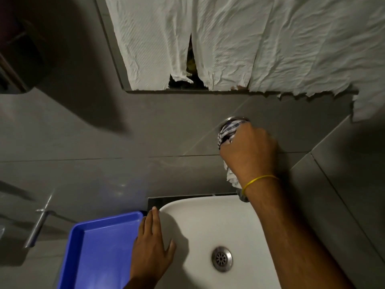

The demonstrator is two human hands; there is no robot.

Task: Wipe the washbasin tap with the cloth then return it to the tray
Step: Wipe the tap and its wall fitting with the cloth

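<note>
My right hand (250, 151) is closed around a blue-and-white checked cloth (226, 133) and presses it against the wall-mounted tap, whose chrome base ring (232, 119) shows just above my knuckles. A white tail of the cloth (232, 178) hangs under my wrist. The tap's spout is mostly hidden by my hand; a bit of chrome (243, 198) peeks out at the basin's back rim. My left hand (152, 245) lies flat, fingers apart, on the left rim of the white washbasin (208, 217). A blue tray (100, 247) holding nothing sits directly left of that hand.
Crumpled white paper (229, 42) covers the mirror above the grey tiled wall. A dark dispenser (18, 59) hangs at upper left. A chrome fitting (39, 224) sticks out of the wall at lower left. The basin drain (221, 258) lies below my right forearm.
</note>
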